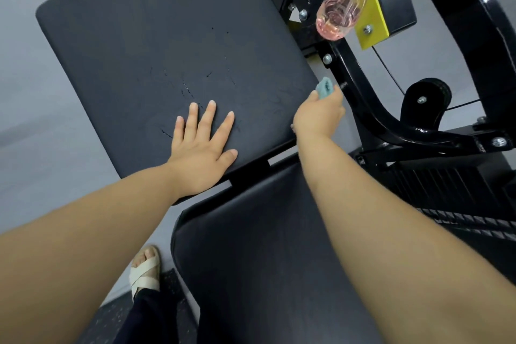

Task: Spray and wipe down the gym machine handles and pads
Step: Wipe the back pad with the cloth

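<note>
A large black pad (156, 45) with small cracks fills the upper left of the head view. My left hand (202, 142) lies flat on its near part, fingers spread, holding nothing. My right hand (318, 117) is at the pad's right edge, closed on a small light-blue cloth (325, 88) that sticks out above the fingers. A second black pad (259, 260) lies nearer, under my right forearm. A clear spray bottle of pink liquid (342, 12) hangs on the machine frame at the upper right.
The black steel frame (371, 109) with bolts curves along the right. A yellow plate (371, 14) sits behind the bottle. Grey floor (42, 120) lies to the left. My sandalled foot (145, 271) stands on a dark mat at the bottom.
</note>
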Available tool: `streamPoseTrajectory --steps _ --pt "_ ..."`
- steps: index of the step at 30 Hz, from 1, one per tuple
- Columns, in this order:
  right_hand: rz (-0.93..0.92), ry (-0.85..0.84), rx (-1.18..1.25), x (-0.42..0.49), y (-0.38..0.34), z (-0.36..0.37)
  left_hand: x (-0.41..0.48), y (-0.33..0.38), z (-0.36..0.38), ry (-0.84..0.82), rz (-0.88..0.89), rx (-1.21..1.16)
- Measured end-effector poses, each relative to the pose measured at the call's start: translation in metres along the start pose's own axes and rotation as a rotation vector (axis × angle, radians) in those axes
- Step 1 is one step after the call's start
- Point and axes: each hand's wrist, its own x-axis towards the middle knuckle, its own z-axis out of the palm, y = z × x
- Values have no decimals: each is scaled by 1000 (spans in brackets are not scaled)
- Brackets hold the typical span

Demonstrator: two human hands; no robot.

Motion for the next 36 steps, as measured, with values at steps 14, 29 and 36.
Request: streamPoseTrajectory --steps 14,29,36 --pt "-279 -63 -221 0 2 -16 1 -4 3 34 19 -28" --pt "-261 -372 -24 -40 -38 -26 -42 -45 -32 408 -127 -946" --pt "-801 -168 -869 -55 7 27 -61 -84 -2 469 -347 -597"
